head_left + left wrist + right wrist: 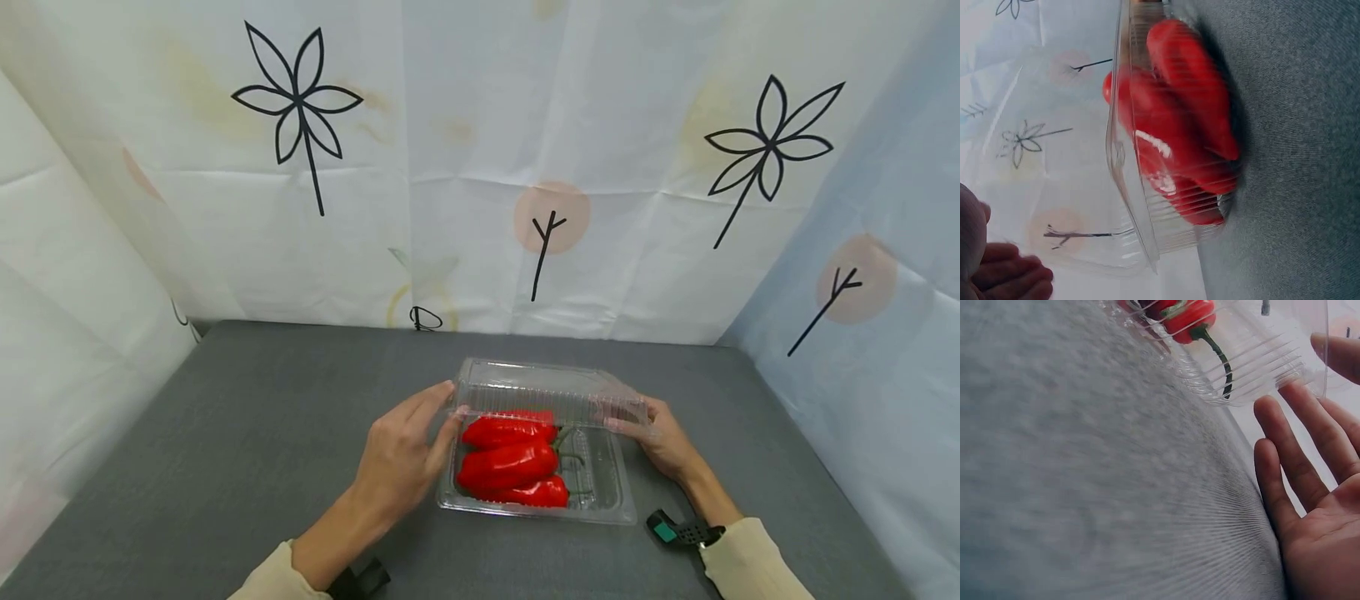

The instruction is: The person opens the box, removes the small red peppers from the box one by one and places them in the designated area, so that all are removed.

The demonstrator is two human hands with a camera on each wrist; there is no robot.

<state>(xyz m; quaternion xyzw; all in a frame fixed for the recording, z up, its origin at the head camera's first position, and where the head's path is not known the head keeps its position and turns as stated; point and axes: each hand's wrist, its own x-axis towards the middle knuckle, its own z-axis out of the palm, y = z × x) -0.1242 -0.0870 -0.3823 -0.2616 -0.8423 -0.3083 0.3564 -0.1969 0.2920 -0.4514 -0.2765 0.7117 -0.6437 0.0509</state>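
A clear plastic container (626, 500) holds several red peppers (510, 464), some with green stems. Its clear lid (551, 377) is raised at the back and tilted above them. At the lid's left edge is my left hand (401, 454), its thumb and fingertips against the corner. On the right edge, my right hand (663, 437) pinches the lid between thumb and fingers. The peppers (1179, 119) show through the ribbed wall in the left wrist view. In the right wrist view, the fingers of my right hand (1316, 462) are spread beside the ribbed plastic.
The container stands on a grey tabletop (247, 433). White cloth (465, 100) with leaf and tree drawings hangs behind and at both sides. A black band with a green patch (678, 531) is on the right wrist, and a dark device (360, 581) is at the left wrist.
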